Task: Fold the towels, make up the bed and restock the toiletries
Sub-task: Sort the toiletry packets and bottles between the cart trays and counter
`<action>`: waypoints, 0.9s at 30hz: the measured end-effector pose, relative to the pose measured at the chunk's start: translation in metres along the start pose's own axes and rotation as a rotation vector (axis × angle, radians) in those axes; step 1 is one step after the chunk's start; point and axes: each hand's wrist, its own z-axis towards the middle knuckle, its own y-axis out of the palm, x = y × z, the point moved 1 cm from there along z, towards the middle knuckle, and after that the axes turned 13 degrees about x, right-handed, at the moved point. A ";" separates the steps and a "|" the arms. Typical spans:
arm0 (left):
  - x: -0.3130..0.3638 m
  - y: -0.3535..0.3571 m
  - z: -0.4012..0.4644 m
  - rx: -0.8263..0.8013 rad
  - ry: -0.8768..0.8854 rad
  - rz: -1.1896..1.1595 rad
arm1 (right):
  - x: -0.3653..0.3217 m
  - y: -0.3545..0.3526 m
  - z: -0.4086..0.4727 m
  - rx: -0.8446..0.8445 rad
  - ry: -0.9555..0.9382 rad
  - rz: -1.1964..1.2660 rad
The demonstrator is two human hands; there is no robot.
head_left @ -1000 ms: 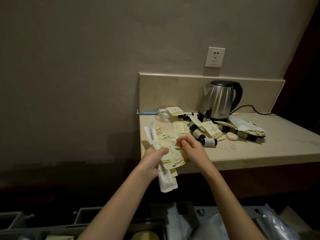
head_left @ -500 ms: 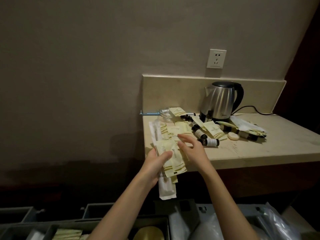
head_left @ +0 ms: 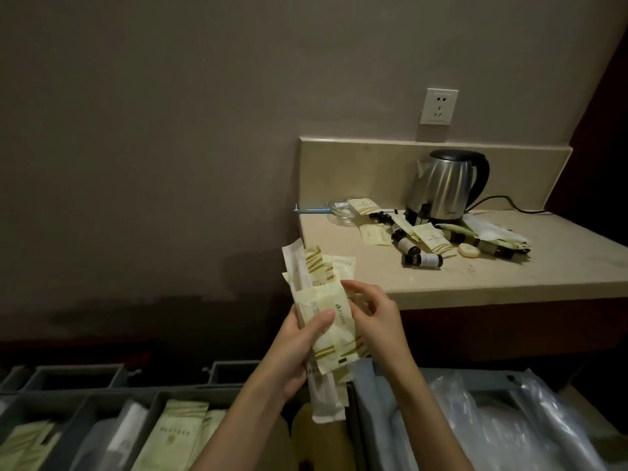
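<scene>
My left hand (head_left: 295, 345) grips a bundle of cream toiletry packets (head_left: 334, 321) with gold stripes, together with a long white wrapped item (head_left: 325, 401) that sticks out below. My right hand (head_left: 375, 316) touches the bundle's right edge with its fingertips. The bundle hangs in the air just off the left front corner of the beige counter (head_left: 441, 283). On the counter lie more packets (head_left: 430, 239), small dark bottles (head_left: 423, 259) and a round soap (head_left: 469, 250).
A steel kettle (head_left: 445, 185) stands at the back of the counter, its cord running right, under a wall socket (head_left: 438, 106). A glass dish (head_left: 343, 212) sits at the back left. Below me are grey cart bins (head_left: 170, 433) with packets and a clear plastic bag (head_left: 509, 426).
Both hands have lifted the bundle of packets off the counter's front corner and drawn it left and toward me. The view has tilted down, showing more of the cart bins.
</scene>
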 end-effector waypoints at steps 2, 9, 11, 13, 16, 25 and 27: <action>-0.004 -0.021 -0.022 0.030 -0.035 -0.031 | -0.001 0.013 -0.029 -0.023 0.029 -0.005; -0.004 -0.112 -0.095 0.161 -0.107 -0.062 | -0.008 0.073 -0.133 -0.049 0.168 0.021; -0.002 -0.143 -0.116 0.185 -0.092 -0.036 | -0.012 0.093 -0.164 -0.054 0.205 0.039; 0.002 -0.178 -0.136 0.199 -0.079 -0.007 | -0.016 0.116 -0.195 -0.067 0.229 0.043; 0.009 -0.231 -0.162 0.223 -0.076 0.042 | -0.024 0.153 -0.239 -0.078 0.257 0.025; 0.029 -0.338 -0.205 0.183 -0.201 0.106 | -0.044 0.233 -0.313 0.069 0.365 -0.041; 0.029 -0.348 -0.210 0.179 -0.229 0.107 | -0.045 0.239 -0.321 0.096 0.420 -0.050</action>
